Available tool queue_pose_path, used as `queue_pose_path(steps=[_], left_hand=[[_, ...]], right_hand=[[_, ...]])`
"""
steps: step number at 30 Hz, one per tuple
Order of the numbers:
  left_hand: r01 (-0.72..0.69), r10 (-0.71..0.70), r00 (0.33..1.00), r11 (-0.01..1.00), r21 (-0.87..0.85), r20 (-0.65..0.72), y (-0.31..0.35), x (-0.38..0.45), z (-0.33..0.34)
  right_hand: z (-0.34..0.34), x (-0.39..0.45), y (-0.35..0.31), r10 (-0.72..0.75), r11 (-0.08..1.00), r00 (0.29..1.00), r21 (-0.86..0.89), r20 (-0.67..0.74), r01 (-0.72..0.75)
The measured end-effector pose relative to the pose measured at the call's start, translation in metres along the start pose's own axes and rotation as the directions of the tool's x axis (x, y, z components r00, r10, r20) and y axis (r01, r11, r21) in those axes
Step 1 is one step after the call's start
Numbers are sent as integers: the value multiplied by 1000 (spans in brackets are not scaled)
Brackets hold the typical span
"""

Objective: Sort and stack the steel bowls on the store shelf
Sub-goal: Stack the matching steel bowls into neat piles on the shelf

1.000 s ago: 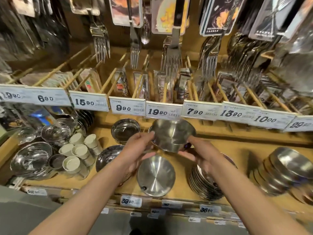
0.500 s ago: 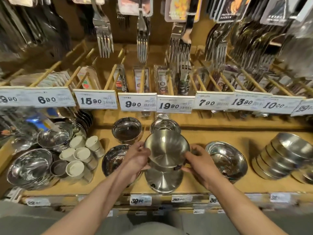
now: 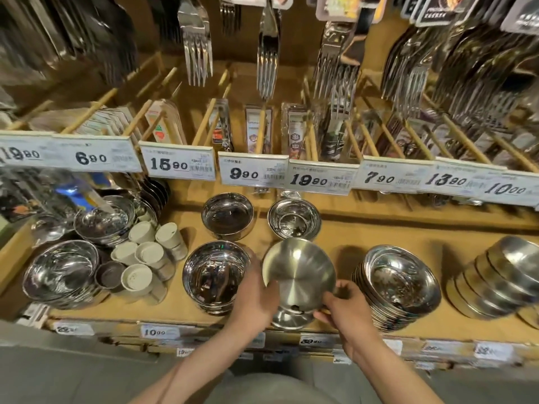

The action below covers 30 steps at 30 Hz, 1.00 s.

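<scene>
A matte steel bowl (image 3: 299,274) is tilted with its underside toward me, held between my left hand (image 3: 253,295) on its left rim and my right hand (image 3: 347,310) at its lower right rim. It sits just over another matte bowl (image 3: 287,317) standing near the shelf's front edge. A shiny bowl (image 3: 215,274) lies just left of my left hand. Behind stand two more bowls: a dark shiny one (image 3: 227,214) and a smaller one (image 3: 294,218). A stack of shiny bowls (image 3: 399,285) is to the right of my right hand.
Another leaning bowl stack (image 3: 495,281) is at far right. At left are large bowls (image 3: 61,269), a bowl (image 3: 105,218) behind, and several white cups (image 3: 145,255). Price tags (image 3: 250,172) front an upper rack. Forks (image 3: 267,53) hang overhead. The wooden shelf (image 3: 364,231) has a front lip.
Both hands have brought the bowl down and toward me, from up near the price tags to just over the matte bowl at the shelf front. It is now turned underside up.
</scene>
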<state>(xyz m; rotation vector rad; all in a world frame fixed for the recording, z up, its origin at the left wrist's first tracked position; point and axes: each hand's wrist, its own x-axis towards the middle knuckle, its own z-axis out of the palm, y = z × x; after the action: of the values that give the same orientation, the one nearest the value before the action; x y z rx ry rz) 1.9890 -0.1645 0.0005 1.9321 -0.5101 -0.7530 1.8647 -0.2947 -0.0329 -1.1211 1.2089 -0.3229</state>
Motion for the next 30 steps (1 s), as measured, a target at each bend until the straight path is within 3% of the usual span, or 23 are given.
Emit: queue_pose_path(steps=[12, 16, 23, 30], left_hand=[[87, -87, 996, 987, 134, -4, -24, -8, 14], [207, -207, 978, 963, 175, -18, -26, -9, 21], [364, -361, 931, 929, 69, -58, -16, -23, 35], [370, -364, 927, 926, 69, -93, -12, -23, 32]], right_hand=[[5, 13, 18, -5, 990, 997, -142, -83, -7], [1, 16, 13, -19, 963, 994, -270, -104, -9], [3, 18, -6, -119, 825, 992, -559, -36, 79], [-3, 8, -9, -153, 714, 986, -683, 62, 154]])
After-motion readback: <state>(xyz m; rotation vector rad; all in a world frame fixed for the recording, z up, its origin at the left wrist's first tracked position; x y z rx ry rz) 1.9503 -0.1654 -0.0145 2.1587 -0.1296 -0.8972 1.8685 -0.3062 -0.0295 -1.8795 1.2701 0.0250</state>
